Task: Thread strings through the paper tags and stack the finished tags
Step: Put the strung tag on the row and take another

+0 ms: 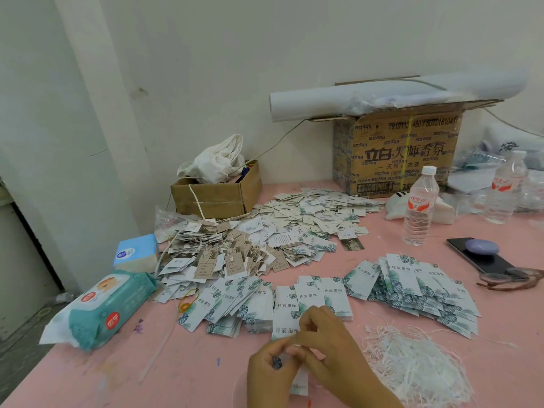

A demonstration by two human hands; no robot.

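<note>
Surface: a pink table (182, 363) set against a white wall (206, 54).
Small box: an open cardboard box (216, 197) at the back left, holding a bunched white cloth (219, 160) and some coloured items I cannot make out.
Large box: a printed carton (403, 151) at the back right, flaps open, with a white paper roll (353, 100) lying across its top; its contents are hidden.
Bottles: two clear water bottles (419, 206) right of centre, both upright and capped.
Packs: a wet-wipes pack (103, 310) and a blue tissue pack (137, 253) on the left edge.
Tags: a loose heap of strung tags (235, 254) mid-table; fanned leaf-print tags (418, 293) nearer the person.
Strings: a tangle of white strings (418, 366) at the lower right, just beside the right hand.
Left hand (270, 369): fingers curled, pinching the lower part of one paper tag (285, 325).
Right hand (329, 337): fingertips closed in a pinch at that tag's middle; whether a string is between them I cannot tell.
</note>
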